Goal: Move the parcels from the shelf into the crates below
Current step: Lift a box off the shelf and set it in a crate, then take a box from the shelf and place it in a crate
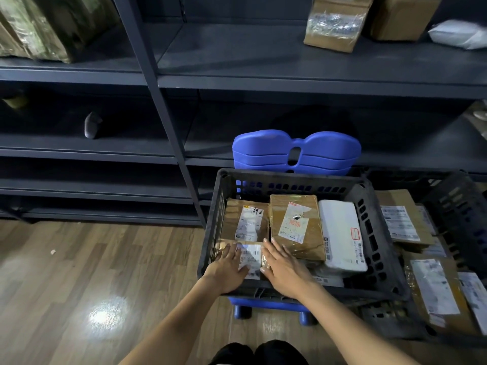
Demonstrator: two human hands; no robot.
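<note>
A dark plastic crate sits on blue stools in front of the shelf and holds several parcels. A small brown parcel with a white label lies at its near left corner. My left hand and my right hand rest flat on this parcel, one on each side of the label, fingers straight. Behind it lie two brown boxes and a white parcel. On the upper shelf stand a taped brown box, another brown box and a white bag.
A second dark crate with labelled parcels stands to the right. Stacked blue stools stick up behind the first crate. A shelf upright runs down left of the crate. A wrapped bundle lies top left. Wooden floor spreads to the left.
</note>
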